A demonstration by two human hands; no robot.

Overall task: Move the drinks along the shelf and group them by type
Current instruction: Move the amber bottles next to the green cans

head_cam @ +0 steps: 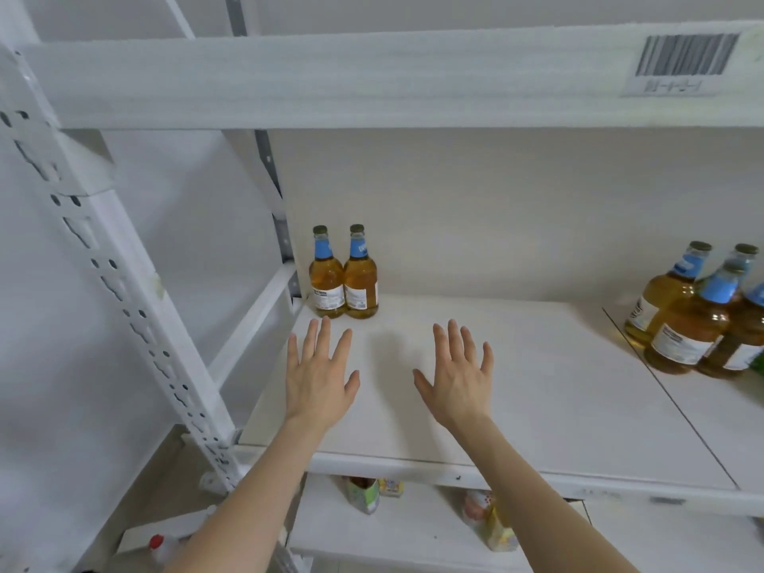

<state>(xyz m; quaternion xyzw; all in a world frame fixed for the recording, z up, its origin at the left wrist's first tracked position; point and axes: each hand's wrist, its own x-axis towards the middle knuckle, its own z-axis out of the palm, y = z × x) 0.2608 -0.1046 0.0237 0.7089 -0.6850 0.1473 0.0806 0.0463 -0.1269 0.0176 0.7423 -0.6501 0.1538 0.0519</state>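
Two amber bottles with blue neck labels (345, 279) stand upright side by side in the back left corner of the white shelf (537, 399). Several more of the same bottles (698, 320) cluster at the right edge of the view. My left hand (320, 374) hovers over the shelf just in front of the two corner bottles, fingers straight and spread, holding nothing. My right hand (459, 374) is beside it toward the middle of the shelf, also flat and spread, with nothing in it.
A perforated white upright (124, 291) frames the left side. The shelf above (372, 80) carries a barcode label (682, 64). On the lower shelf stand small colourful cartons (364, 494) and a pouch (492, 523). A red-capped bottle (159, 545) lies at the bottom left.
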